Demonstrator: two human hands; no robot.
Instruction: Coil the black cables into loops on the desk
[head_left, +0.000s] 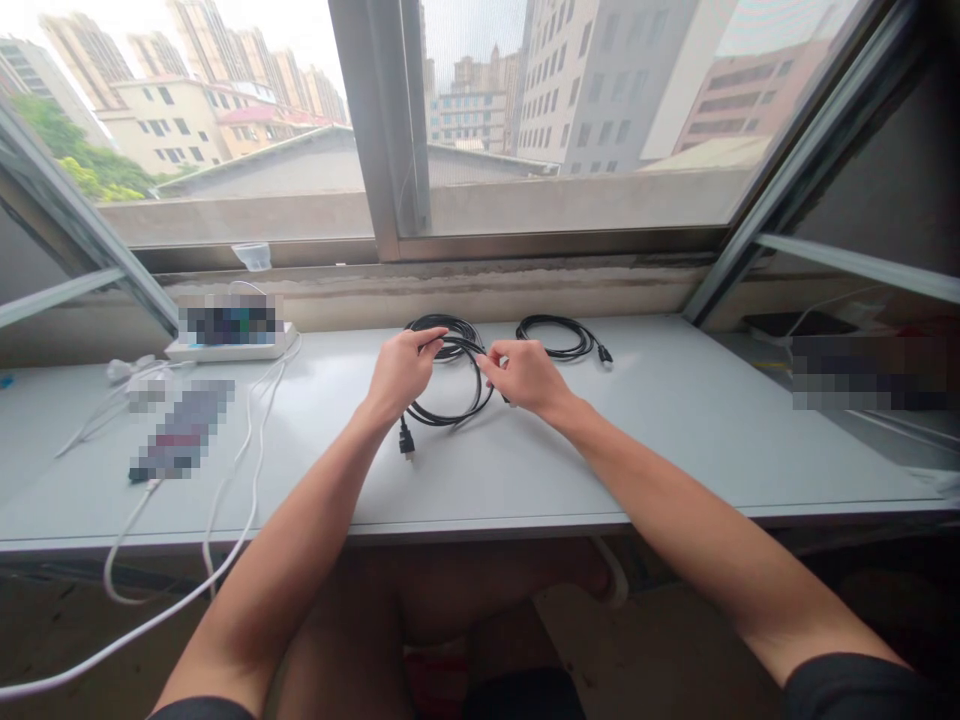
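A coiled black cable is held just over the table between my two hands, and its plug hangs at the lower left. My left hand pinches the coil at its upper left, thumb and fingers closed. At the coil's right side my right hand is closed on it, the fingers curled. Behind my left hand lies a second black coil, partly hidden. A third coiled black cable rests to the right, its plug pointing toward the right front.
On the left of the pale table are a white power strip, a blurred-out flat device and white cords running over the front edge. A window rises behind. Metal frame posts stand at both sides.
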